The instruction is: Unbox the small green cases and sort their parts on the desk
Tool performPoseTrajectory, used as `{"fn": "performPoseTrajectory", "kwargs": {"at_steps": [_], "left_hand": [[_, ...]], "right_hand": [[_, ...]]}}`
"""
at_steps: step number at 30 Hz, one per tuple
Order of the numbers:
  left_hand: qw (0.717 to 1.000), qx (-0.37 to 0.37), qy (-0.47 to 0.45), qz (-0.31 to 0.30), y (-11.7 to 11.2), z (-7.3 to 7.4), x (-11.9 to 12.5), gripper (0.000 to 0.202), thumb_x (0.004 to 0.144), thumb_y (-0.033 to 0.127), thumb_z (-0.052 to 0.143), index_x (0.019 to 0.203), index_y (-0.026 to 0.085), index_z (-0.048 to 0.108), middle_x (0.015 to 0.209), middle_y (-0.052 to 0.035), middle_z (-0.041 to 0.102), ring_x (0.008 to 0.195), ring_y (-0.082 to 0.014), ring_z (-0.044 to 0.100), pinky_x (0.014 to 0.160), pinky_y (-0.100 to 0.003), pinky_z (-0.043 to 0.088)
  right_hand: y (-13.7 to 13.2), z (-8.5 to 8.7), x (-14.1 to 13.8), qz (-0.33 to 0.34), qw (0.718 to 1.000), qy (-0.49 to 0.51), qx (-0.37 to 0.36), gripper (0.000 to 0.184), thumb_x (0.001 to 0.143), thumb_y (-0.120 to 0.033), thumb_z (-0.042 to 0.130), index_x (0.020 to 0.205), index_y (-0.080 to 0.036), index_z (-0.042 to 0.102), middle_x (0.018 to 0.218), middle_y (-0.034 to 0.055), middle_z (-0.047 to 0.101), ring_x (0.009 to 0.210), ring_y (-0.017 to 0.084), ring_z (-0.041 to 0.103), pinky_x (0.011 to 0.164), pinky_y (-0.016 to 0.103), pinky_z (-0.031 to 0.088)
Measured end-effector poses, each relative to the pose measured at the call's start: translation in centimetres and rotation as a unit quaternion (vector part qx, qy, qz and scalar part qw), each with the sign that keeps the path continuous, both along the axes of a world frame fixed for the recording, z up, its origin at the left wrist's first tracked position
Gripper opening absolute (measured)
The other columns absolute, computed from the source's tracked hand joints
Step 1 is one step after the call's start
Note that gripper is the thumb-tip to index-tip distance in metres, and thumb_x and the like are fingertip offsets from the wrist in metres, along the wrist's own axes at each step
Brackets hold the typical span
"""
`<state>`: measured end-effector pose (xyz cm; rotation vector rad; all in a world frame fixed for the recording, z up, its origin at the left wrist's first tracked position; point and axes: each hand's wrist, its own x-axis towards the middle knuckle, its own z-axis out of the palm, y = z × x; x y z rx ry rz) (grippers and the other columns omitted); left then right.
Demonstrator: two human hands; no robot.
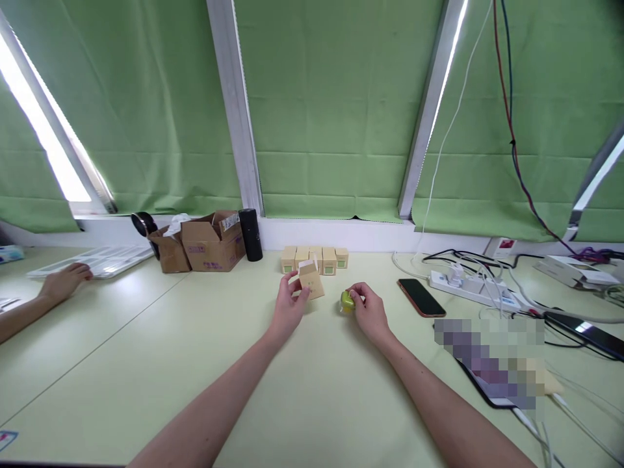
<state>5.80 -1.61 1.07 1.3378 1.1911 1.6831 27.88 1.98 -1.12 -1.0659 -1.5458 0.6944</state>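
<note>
In the head view my left hand grips a small tan cardboard box, tilted, with its top flap up. To the right, my right hand pinches a small round green item with a clear, yellowish lower part; its exact kind is too small to make out. The item is apart from the box, low over the table. Just behind the box stands a row of several similar tan boxes with green labels, partly hidden by the held one.
Brown cartons and a black cylinder stand at the back left. A co-worker's hand rests by a white tray. On the right lie a phone, a power strip, cables and a partly blurred tablet.
</note>
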Motion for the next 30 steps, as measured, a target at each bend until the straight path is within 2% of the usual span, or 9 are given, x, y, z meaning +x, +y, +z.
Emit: {"fn": "performPoseTrajectory", "kwargs": {"at_steps": [5, 9, 12, 15, 18, 22, 26, 30], "left_hand": [[0.992, -0.020, -0.107, -0.057, 0.3, -0.1, -0.1, 0.066, 0.084, 0.056, 0.077, 0.132, 0.020, 0.050, 0.116, -0.0127, 0.074, 0.102, -0.0252, 0.070, 0.080, -0.036, 0.057], [0.984, -0.021, -0.154, -0.087, -0.2, 0.2, 0.0, 0.059, 0.086, 0.052, 0.076, 0.130, 0.018, 0.059, 0.126, -0.0144, 0.070, 0.104, -0.0246, 0.069, 0.078, -0.035, 0.058], [0.977, -0.023, -0.180, -0.113, -0.3, 0.3, -0.1, 0.047, 0.089, 0.049, 0.074, 0.122, 0.017, 0.066, 0.129, -0.0144, 0.069, 0.106, -0.0248, 0.069, 0.077, -0.033, 0.058], [0.966, -0.032, -0.221, -0.127, -0.3, 0.3, -0.3, 0.037, 0.092, 0.046, 0.071, 0.113, 0.015, 0.069, 0.124, -0.0143, 0.070, 0.103, -0.0249, 0.070, 0.078, -0.035, 0.058], [0.953, -0.055, -0.270, -0.123, -0.4, 0.3, -0.6, 0.029, 0.095, 0.039, 0.065, 0.109, 0.015, 0.069, 0.122, -0.0148, 0.072, 0.100, -0.0247, 0.071, 0.080, -0.038, 0.059], [0.936, -0.071, -0.305, -0.159, -0.8, 0.9, -0.7, 0.029, 0.097, 0.030, 0.055, 0.117, 0.012, 0.068, 0.128, -0.0185, 0.071, 0.095, -0.0251, 0.072, 0.076, -0.038, 0.058], [0.925, -0.057, -0.317, -0.201, -1.6, 1.8, -0.5, 0.036, 0.093, 0.023, 0.054, 0.123, 0.008, 0.066, 0.132, -0.0229, 0.069, 0.089, -0.0245, 0.073, 0.070, -0.034, 0.056], [0.915, -0.056, -0.336, -0.218, -1.9, 2.1, -0.4, 0.037, 0.092, 0.022, 0.054, 0.125, 0.008, 0.065, 0.128, -0.0236, 0.071, 0.084, -0.0244, 0.073, 0.068, -0.033, 0.055]], "right_hand": [[-0.1, -0.2, -0.1, -0.011, 0.995, -0.094, 0.018, 0.029, 0.096, -0.043, 0.045, 0.089, -0.024, 0.066, 0.087, 0.0033, 0.073, 0.078, 0.022, 0.064, 0.070, 0.032, 0.048], [-0.4, -0.1, -0.3, -0.006, 0.994, -0.110, 0.012, 0.029, 0.097, -0.043, 0.044, 0.092, -0.025, 0.067, 0.087, 0.0027, 0.073, 0.077, 0.021, 0.064, 0.068, 0.031, 0.047], [-0.4, -0.2, -0.2, -0.004, 0.996, -0.087, 0.011, 0.032, 0.097, -0.046, 0.045, 0.100, -0.025, 0.069, 0.094, 0.0038, 0.074, 0.080, 0.021, 0.065, 0.071, 0.032, 0.048], [0.5, -0.8, 0.2, -0.017, 1.000, -0.005, -0.007, 0.035, 0.095, -0.050, 0.048, 0.105, -0.024, 0.069, 0.104, 0.0063, 0.075, 0.088, 0.022, 0.067, 0.077, 0.034, 0.050], [1.8, -1.6, 0.8, -0.045, 0.994, 0.082, -0.053, 0.039, 0.089, -0.056, 0.053, 0.101, -0.021, 0.067, 0.097, 0.0090, 0.076, 0.083, 0.024, 0.068, 0.071, 0.035, 0.051], [2.8, -2.4, 1.3, -0.044, 0.991, 0.099, -0.080, 0.043, 0.087, -0.057, 0.051, 0.100, -0.019, 0.066, 0.093, 0.0105, 0.076, 0.075, 0.024, 0.068, 0.060, 0.032, 0.049], [2.5, -2.5, 1.2, -0.047, 0.991, 0.098, -0.081, 0.041, 0.086, -0.057, 0.055, 0.100, -0.021, 0.068, 0.097, 0.0100, 0.076, 0.083, 0.025, 0.067, 0.065, 0.034, 0.048], [1.3, -1.4, 1.0, -0.065, 0.993, 0.088, -0.052, 0.039, 0.089, -0.056, 0.054, 0.104, -0.022, 0.067, 0.105, 0.0097, 0.074, 0.093, 0.026, 0.064, 0.074, 0.036, 0.047]]}}
